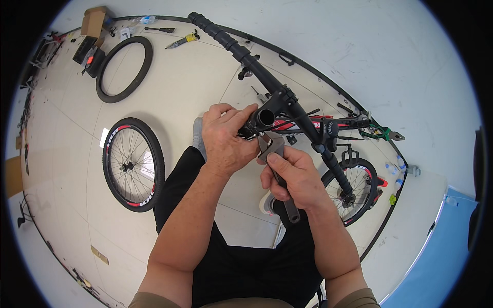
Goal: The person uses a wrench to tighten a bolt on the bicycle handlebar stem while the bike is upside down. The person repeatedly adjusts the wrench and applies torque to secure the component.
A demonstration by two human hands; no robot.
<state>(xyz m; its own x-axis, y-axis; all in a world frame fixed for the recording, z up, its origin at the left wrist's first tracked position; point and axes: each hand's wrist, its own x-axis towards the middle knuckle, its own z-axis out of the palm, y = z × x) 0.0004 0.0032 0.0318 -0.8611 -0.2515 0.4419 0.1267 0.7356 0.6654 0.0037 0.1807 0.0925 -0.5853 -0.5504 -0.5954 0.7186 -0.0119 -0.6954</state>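
My right hand [298,177] is closed around the handle of a grey adjustable wrench [272,145]. The wrench head is up against the underside of a black bicycle stem [265,117], whose round tube end faces up. My left hand [228,136] is wrapped on the stem's left side; its fingertips are partly hidden behind the stem. From the stem, a long black handlebar [267,77] runs diagonally from upper left to lower right. Past it stretches the red and black bicycle frame [303,123]. What the wrench jaws touch is partly covered by my fingers.
A spoked wheel [132,164] and a bare tyre [125,69] are on the floor at left. The bicycle's other wheel [354,192] is to the right. Green-handled pliers [382,133] appear near the wall, a yellow-black tool [182,40] at the back, and a cardboard box [94,23] at upper left.
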